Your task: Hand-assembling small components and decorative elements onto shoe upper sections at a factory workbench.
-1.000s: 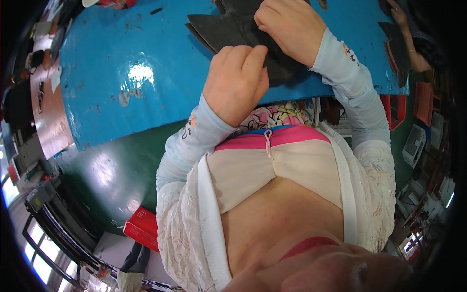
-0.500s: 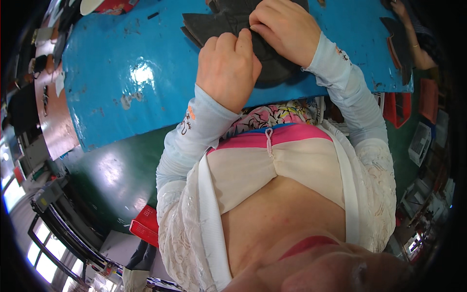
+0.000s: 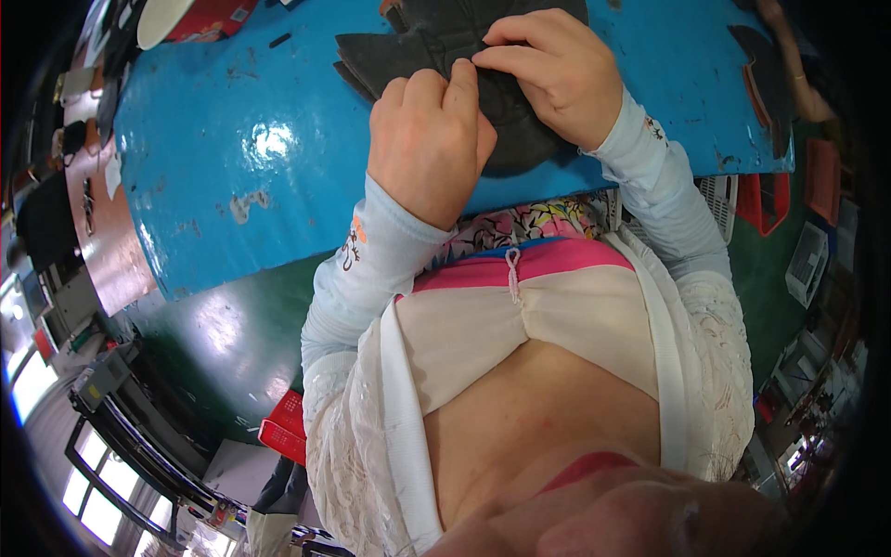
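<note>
A dark grey, leather-like stitched piece (image 3: 516, 139) with layered flaps lies on the blue table under both my hands. My left hand (image 3: 429, 135) rests on its near left part, fingers curled in and the forefinger tip pressed on a raised seam near the middle. From the right, my right hand (image 3: 566, 79) has its thumb and forefinger on the same seam, close to the left forefinger tip; a small gap shows between them. The left thumb is partly tucked against the piece. Whether anything small lies between the fingertips is hidden.
The blue table (image 3: 200, 176) has worn, shiny patches. A red-and-white tub (image 3: 209, 20) stands at its far left, near a small black strip (image 3: 280, 41). At the right are further dark pieces (image 3: 761, 79) and another person's arm (image 3: 803, 84). Red baskets (image 3: 763, 204) stand beyond the table edge.
My right thumb and forefinger have straightened and parted slightly, and the hand sits a little lower. My left hand stays on the piece. The view has shifted slightly.
</note>
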{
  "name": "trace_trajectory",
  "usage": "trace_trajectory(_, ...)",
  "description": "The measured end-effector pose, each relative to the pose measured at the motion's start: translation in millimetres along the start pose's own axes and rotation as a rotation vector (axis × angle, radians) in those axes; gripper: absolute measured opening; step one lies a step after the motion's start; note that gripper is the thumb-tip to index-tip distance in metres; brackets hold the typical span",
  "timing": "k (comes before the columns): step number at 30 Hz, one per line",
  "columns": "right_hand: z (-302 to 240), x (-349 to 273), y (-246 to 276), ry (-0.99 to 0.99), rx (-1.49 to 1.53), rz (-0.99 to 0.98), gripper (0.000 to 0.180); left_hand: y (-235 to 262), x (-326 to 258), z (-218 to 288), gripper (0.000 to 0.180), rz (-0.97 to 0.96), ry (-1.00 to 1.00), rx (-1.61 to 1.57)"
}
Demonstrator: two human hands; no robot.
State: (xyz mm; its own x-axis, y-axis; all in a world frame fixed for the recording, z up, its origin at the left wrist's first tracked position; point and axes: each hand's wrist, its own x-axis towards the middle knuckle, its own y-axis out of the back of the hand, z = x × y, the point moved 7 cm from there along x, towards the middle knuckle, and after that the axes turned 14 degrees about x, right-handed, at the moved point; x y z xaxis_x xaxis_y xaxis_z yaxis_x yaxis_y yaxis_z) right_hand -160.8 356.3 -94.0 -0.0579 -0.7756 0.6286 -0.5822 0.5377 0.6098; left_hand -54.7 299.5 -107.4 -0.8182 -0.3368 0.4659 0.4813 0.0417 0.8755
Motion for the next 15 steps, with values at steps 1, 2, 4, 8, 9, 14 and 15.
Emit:
trace_trajectory(1, -2, 1, -3, 0.006, -0.039, -0.042, 0.013, 1, 0, 0, 0.035, 0.011, -0.006, 0.001)
trace_trajectory(2, -6, 4, -1, 0.005, -0.037, -0.042, 0.013, 1, 0, 0, 0.035, 0.022, -0.011, 0.003)
trace_trajectory(4, -8, 6, -3, -0.082, -0.101, -0.111, 0.013, 1, 2, -2, 0.035, -0.010, -0.007, -0.009)
trace_trajectory(8, 4, -2, -4, -0.034, -0.047, -0.053, 0.012, -1, 4, -2, 0.034, -0.042, -0.020, -0.031)
trace_trajectory(9, 7, -6, 4, -0.010, 0.008, 0.063, 0.014, -2, 2, -2, 0.034, -0.040, -0.022, -0.030)
trace_trajectory(14, 16, -27, 29, -0.069, -0.037, 0.346, 0.017, 10, -4, -1, 0.034, 0.092, 0.005, -0.069)
trace_trajectory(15, 17, -27, 29, -0.084, -0.007, 0.316, 0.016, 11, -3, 0, 0.034, 0.092, 0.002, -0.069)
